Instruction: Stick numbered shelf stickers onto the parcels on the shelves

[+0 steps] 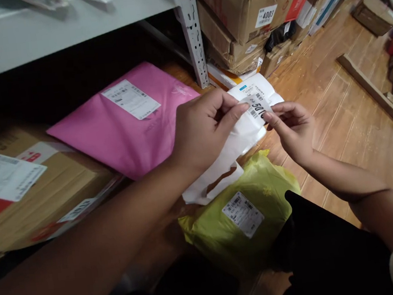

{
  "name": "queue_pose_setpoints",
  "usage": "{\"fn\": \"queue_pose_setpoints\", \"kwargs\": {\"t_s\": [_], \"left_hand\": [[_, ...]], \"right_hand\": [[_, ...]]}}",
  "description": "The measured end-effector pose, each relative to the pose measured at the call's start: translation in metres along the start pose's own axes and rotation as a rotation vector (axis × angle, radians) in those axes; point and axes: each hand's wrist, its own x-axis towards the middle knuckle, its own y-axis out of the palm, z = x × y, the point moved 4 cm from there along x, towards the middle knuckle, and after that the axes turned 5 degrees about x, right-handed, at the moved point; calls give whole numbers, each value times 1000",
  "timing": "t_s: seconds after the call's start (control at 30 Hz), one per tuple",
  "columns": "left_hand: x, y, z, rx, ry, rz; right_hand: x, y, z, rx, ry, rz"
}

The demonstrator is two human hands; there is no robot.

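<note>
A small white sticker label [258,110] printed with large black digits is stretched between my two hands. My left hand [203,127] pinches its left edge between thumb and forefinger, and my right hand [292,129] pinches the right edge. Right behind the label lies a white parcel bag [262,85] with a printed shipping label. A pink parcel bag [139,140] with a white label is left of my left hand. Below my hands sits a yellow-green parcel bag [209,229], also labelled. A white handled bag or sheet [197,190] lies partly hidden under my left hand.
A cardboard box [63,191] stands at the left. The grey metal shelf [97,21] and its upright post [193,39] rise above the parcels. Stacked boxes [231,15] fill the back. Wooden flooring [340,102] extends to the right, with a long cardboard strip [375,94].
</note>
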Motion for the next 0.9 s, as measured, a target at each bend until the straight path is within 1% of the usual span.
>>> {"fn": "queue_pose_setpoints", "kwargs": {"t_s": [0.07, 0.13, 0.23, 0.3, 0.37, 0.43, 0.5, 0.57, 0.63, 0.73, 0.83, 0.9], "left_hand": [[0, -2, -4, 74, 43, -24], [-1, -1, -3, 140, 71, -13], [-4, 4, 9, 240, 79, 84], [-7, 9, 24, 301, 82, 212], [-14, 15, 42, 354, 110, 405], [-27, 20, 65, 410, 131, 610], [-43, 21, 90, 489, 90, 764], [-60, 18, 114, 586, 7, 865], [-75, 14, 134, 668, -68, 948], [-91, 5, 152, 753, -151, 1037], [-100, -3, 164, 779, -178, 1089], [-105, -6, 172, 780, -181, 1112]], "right_hand": [[-1, 2, 3, 31, 9, 12], [-3, 3, 0, 47, 57, 29], [-4, -1, -15, 67, 210, 80], [-3, -8, -29, 90, 359, 136], [-4, -19, -44, 105, 541, 215], [-7, -32, -58, 96, 742, 327], [-13, -44, -68, 64, 915, 441], [-18, -54, -74, 34, 1017, 509], [-22, -58, -76, 14, 1058, 539], [-27, -57, -79, -15, 1075, 571], [-28, -53, -83, -41, 1078, 587], [-24, -57, -87, -49, 1066, 616]]}}
